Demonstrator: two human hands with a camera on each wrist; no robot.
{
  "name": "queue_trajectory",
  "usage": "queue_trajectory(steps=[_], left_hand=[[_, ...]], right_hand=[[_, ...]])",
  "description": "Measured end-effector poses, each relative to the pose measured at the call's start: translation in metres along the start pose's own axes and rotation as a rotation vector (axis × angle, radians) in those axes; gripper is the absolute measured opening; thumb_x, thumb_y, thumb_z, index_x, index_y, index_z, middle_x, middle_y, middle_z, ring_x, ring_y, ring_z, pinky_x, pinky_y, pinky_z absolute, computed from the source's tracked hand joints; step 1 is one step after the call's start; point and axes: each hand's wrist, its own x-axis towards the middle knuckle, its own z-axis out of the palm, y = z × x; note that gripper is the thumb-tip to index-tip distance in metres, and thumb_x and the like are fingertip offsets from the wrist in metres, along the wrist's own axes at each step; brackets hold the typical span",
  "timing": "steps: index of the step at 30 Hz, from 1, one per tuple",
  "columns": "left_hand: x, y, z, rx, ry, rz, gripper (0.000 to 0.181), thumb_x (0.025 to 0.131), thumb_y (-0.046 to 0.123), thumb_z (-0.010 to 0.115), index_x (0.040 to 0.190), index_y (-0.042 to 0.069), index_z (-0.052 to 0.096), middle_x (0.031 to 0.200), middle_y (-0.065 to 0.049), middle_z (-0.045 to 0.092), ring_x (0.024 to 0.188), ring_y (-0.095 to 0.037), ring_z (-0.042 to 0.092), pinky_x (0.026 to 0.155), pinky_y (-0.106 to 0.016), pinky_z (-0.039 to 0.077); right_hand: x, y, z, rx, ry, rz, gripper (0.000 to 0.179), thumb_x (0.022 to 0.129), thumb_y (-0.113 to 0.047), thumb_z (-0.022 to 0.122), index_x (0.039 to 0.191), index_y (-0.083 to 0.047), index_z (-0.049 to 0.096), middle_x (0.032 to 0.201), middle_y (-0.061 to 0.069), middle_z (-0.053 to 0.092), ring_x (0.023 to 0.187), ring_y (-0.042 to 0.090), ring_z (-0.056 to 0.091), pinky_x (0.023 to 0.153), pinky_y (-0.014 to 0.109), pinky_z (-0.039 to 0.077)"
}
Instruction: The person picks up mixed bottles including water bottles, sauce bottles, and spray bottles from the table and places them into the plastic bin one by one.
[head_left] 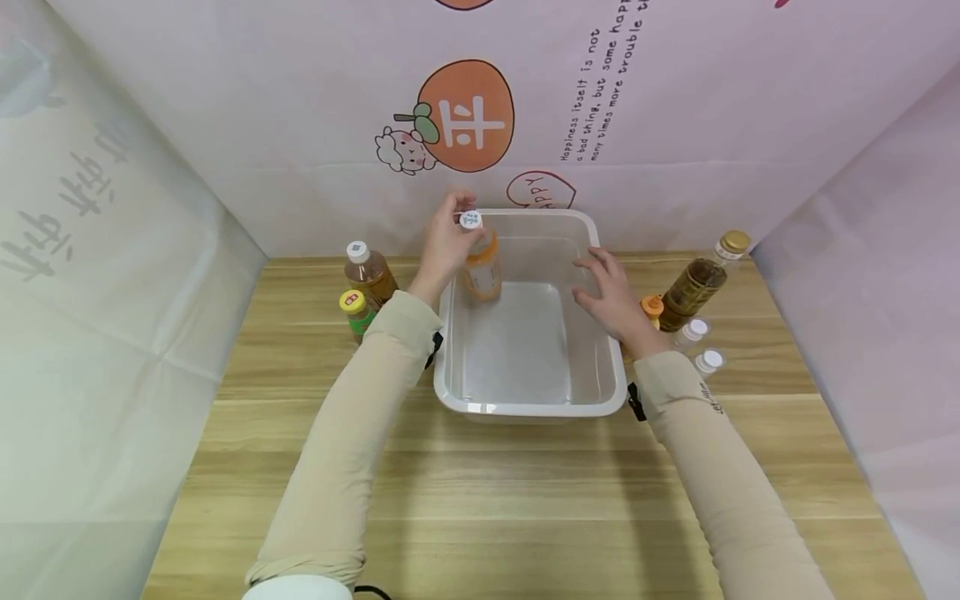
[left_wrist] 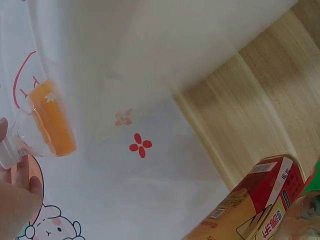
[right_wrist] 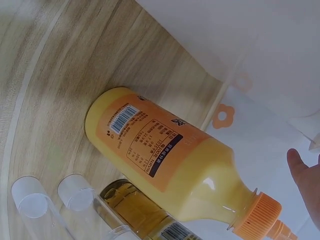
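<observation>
In the left hand (head_left: 446,245), a bottle (head_left: 481,262); its label (head_left: 484,278) unreadable.

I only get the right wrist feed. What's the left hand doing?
Observer: The left hand pinches a clear bottle with an orange band near its white cap.
Operator: Where's that bottle?
Observer: In the head view it shows within the rim of the white tub, at the far left corner. Can't tell if it touches the bottom.
Operator: I see just an edge of the right hand. Holding anything?
Observer: No. Its fingers are spread by the tub's right wall, holding nothing.
</observation>
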Motion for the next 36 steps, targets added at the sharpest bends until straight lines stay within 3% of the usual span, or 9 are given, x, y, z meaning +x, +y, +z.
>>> queue_trajectory(steps=[15,36], left_hand=[[0.0017,-0.0076,0.0042,0.014,-0.015,0.011,0.049,0.083,-0.005,0.067,0.129,0.001,0.049,0.127,-0.014,0.056,0.120,-0.026,0.054,0.102,-0.035,0.048],[0.0006,-0.0078,0.0049,0.014,-0.041,-0.034,0.051,0.084,-0.004,0.066,0.131,0.004,0.047,0.128,-0.012,0.056,0.122,-0.025,0.053,0.105,-0.036,0.046]], right_hand=[[0.0003,-0.0013,-0.0002,0.015,0.005,-0.007,0.051,0.095,-0.016,0.052,0.142,-0.003,0.038,0.160,0.015,0.010,0.147,0.039,0.006,0.115,0.066,0.017],[0.0001,0.0018,0.0010,0.020,0.012,-0.008,0.051,0.095,-0.017,0.052,0.142,-0.004,0.038,0.160,0.014,0.009,0.147,0.038,0.005,0.115,0.066,0.017]])
